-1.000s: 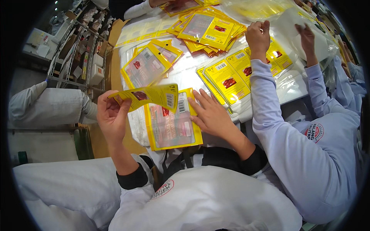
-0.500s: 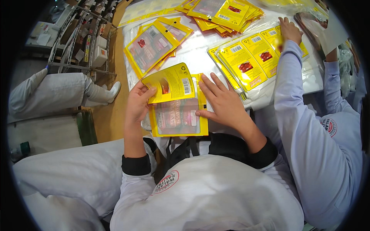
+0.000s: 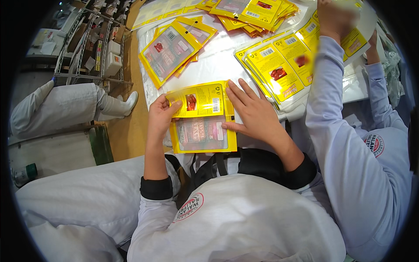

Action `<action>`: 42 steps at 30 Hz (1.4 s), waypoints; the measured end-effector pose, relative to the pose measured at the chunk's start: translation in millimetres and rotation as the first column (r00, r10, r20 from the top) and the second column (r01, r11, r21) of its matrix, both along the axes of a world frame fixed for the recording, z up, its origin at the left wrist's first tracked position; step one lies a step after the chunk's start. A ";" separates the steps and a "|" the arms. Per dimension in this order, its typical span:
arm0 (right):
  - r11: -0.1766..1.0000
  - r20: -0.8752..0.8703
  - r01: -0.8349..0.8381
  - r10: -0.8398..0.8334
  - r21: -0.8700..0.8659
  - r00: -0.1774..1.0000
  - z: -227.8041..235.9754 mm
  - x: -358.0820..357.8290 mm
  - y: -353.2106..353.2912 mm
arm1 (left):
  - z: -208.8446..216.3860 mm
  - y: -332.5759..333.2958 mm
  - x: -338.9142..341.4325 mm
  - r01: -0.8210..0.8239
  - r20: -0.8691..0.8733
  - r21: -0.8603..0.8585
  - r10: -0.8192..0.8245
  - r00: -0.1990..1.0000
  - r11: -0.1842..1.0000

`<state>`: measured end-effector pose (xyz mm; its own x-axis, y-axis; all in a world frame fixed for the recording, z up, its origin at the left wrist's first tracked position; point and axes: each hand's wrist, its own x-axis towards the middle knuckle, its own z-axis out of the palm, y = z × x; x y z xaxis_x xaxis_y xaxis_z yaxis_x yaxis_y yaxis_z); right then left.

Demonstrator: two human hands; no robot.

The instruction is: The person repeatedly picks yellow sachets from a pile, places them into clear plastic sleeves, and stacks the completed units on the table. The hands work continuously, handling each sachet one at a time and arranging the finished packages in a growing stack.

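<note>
A yellow label [image 3: 203, 101] with a red picture and a barcode lies across the upper part of a flat pouch [image 3: 203, 134] with a yellow border and a clear window. My left hand [image 3: 160, 117] pinches the label's left edge between thumb and fingers. On the other side, my right hand [image 3: 257, 113] rests open, its fingers spread over the right edge of label and pouch. The pouch is at the table's near edge, close to my body.
Loosely stacked pouches [image 3: 168, 54] lie ahead to the left, and a bigger pile [image 3: 262, 15] is at the back. Sheets of yellow labels [image 3: 279, 67] sit to the right, where a co-worker's blurred hand [image 3: 336, 19] lifts a sheet. A wire shelf [image 3: 98, 48] stands at far left.
The label's raised, curled left side has come down nearly flat on the pouch, with my left hand lowered along with it. The co-worker's hand has risen with a label sheet.
</note>
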<state>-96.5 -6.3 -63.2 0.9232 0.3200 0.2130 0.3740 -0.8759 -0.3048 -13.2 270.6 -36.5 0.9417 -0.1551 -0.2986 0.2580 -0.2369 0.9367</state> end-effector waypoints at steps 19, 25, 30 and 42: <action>1.000 -0.036 0.017 -0.016 0.008 0.999 2.2 -1.4 1.6 | -0.5 -66.6 -38.2 -0.080 0.465 0.810 -0.553 0.691 0.581; 1.000 -0.009 0.009 -0.009 -0.024 1.000 -0.7 -1.0 1.0 | -21.2 -47.4 -43.3 0.024 0.231 0.913 -0.564 0.793 0.408; 0.880 -0.060 -0.021 0.057 0.475 0.997 4.6 1.0 -10.6 | -8.6 -44.2 -42.3 -0.126 0.255 0.946 -0.447 0.857 0.298; 0.123 -0.024 0.012 0.096 0.992 0.995 -6.7 -6.3 -34.7 | 128.1 -87.6 -0.2 -0.029 0.671 0.523 -0.390 0.630 0.852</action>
